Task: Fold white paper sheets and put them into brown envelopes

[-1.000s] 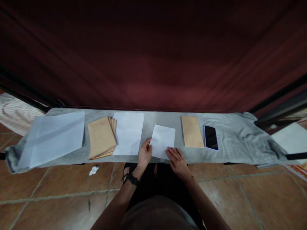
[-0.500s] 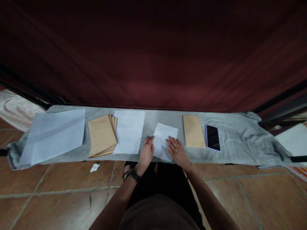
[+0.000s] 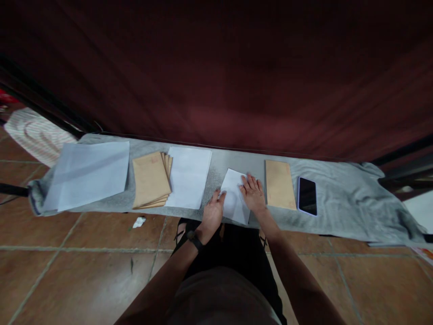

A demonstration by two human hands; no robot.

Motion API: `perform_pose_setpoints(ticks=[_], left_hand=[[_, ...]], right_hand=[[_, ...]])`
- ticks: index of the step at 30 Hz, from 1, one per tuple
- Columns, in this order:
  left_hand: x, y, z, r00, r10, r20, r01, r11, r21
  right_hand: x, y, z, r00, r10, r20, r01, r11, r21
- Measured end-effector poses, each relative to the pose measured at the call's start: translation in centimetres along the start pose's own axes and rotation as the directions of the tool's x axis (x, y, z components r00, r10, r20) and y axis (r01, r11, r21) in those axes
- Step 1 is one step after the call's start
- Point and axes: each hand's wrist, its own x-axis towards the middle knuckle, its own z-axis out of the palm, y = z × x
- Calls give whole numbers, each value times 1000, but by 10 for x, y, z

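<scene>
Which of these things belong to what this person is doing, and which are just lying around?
In the job, it seems:
small white paper, with the left hand and right hand at it
probably the white stack, fanned brown envelopes and single brown envelope

Apparently just lying about:
phone
white scrap on the floor
striped cloth, far left

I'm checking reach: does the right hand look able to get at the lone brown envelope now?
Probably yes: the right hand rests on the white paper, the envelope lies just to the hand's right, and nothing visible stands between them.
</scene>
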Motion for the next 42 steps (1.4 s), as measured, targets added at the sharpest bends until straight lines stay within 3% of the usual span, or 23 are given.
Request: perform_pose_setpoints(ticks=[6,11,14,17,21,25,27,31,33,36,38,42], left_hand=[[1,-11,4,998,6,-63,-27,940,-340],[1,-23,10,987,-107,-117,15,798,-602],[-5,-27,13,974,-221,-43,111,635,-765],[-11,-27,12,948,-306,91,234,471,-851],[-17,-22,4,948,-306,87,211,400,-892],[-29,-23,-4,955,-275,109,215,395,-893],[-36,-29,-7,968,-249,44,160,467,-870],[-46,-45,-11,990,20,-142,-105,773,-625],[-44,-50,-12,980,149,-131,-196,836,-512],[-38,-51,-9,965,254,-71,-257,847,-465],[-33,-49,-8,967,250,-58,-248,852,-461],[-23,-41,-8,993,85,-78,-112,875,-470]], right_hand=[[6,0,-1,994,74,-82,-63,989,134],[-56,5,-6,992,-42,-119,90,892,443],[-103,9,-18,976,-212,-51,210,855,474],[-131,11,-32,956,-293,-11,263,839,476],[-135,11,-40,965,-261,-29,243,843,481],[-122,8,-38,983,-167,-83,185,829,527],[-118,6,-39,984,-161,-78,177,813,555],[-118,4,-42,983,-181,-36,168,798,579],[-121,4,-43,985,-171,-26,154,801,578],[-122,5,-45,993,-118,-16,106,817,566],[-119,5,-47,997,-71,5,57,829,556],[-106,3,-49,997,17,73,-52,862,505]])
